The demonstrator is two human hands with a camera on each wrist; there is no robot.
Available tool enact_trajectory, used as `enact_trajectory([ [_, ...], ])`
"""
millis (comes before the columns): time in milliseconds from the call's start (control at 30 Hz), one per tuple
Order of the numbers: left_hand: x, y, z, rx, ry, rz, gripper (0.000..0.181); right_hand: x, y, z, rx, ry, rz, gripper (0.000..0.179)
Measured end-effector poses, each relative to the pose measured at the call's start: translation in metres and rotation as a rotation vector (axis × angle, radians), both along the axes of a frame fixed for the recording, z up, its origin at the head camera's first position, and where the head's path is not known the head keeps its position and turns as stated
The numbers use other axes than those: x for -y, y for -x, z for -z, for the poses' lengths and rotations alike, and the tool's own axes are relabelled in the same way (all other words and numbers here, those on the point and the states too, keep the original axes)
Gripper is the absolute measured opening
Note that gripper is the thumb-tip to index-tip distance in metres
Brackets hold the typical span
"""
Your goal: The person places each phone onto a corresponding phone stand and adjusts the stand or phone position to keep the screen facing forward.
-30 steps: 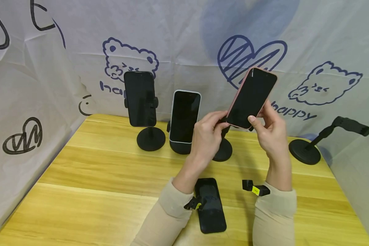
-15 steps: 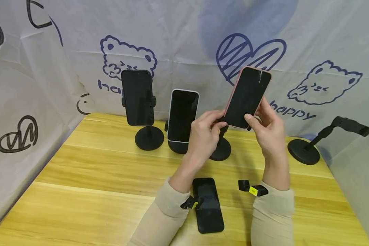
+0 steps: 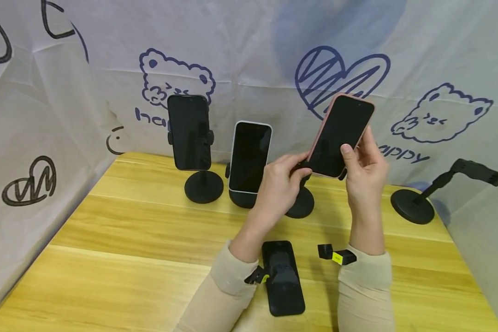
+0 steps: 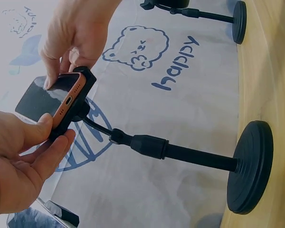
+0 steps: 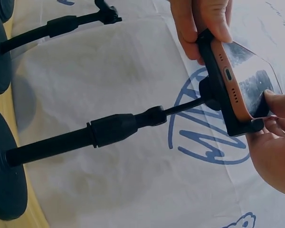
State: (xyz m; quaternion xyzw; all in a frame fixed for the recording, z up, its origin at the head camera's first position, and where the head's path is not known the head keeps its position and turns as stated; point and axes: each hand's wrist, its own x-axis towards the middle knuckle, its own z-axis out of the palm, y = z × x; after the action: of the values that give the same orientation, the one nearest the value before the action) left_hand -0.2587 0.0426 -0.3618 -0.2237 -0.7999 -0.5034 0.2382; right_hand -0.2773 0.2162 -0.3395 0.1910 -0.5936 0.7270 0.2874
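Observation:
A phone in a pink case [image 3: 341, 133] leans in the black clamp [image 5: 218, 90] of a phone stand [image 4: 149, 146], its dark screen facing me. At the phone's lower left, my left hand [image 3: 277, 184] pinches the clamp's end against the phone edge with thumb and fingers. My right hand [image 3: 366, 173] holds the phone's right side, thumb on the screen and fingers behind it. The right wrist view shows the phone's bottom edge with its charging port, and one clamp jaw hooked over the side near the right hand. Much of the phone's back is hidden.
Two stands on the left carry a black phone [image 3: 189, 133] and a white-edged phone [image 3: 251, 157]. Another black phone [image 3: 283, 279] lies flat on the wooden table [image 3: 120, 249], by the left sleeve. A stand without a phone [image 3: 412, 206] is at right.
My right thumb has slid up the screen, and the right hand has shifted slightly higher along the phone's side. The left hand keeps its pinch at the lower left.

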Motion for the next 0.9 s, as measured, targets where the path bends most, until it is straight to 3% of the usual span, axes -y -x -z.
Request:
enact_trajectory([
  [367,0.002,0.003,0.002,0.065,-0.057,0.020,0.031,-0.004,0.005,0.006,-0.074,-0.126,0.023,0.060],
  [633,0.001,0.003,0.001,0.091,-0.071,0.013,0.030,-0.007,0.001,0.004,-0.014,-0.240,0.125,0.059],
  [900,0.000,0.002,0.001,0.125,-0.095,0.008,0.029,-0.012,-0.002,0.004,0.006,-0.293,0.145,0.060],
])
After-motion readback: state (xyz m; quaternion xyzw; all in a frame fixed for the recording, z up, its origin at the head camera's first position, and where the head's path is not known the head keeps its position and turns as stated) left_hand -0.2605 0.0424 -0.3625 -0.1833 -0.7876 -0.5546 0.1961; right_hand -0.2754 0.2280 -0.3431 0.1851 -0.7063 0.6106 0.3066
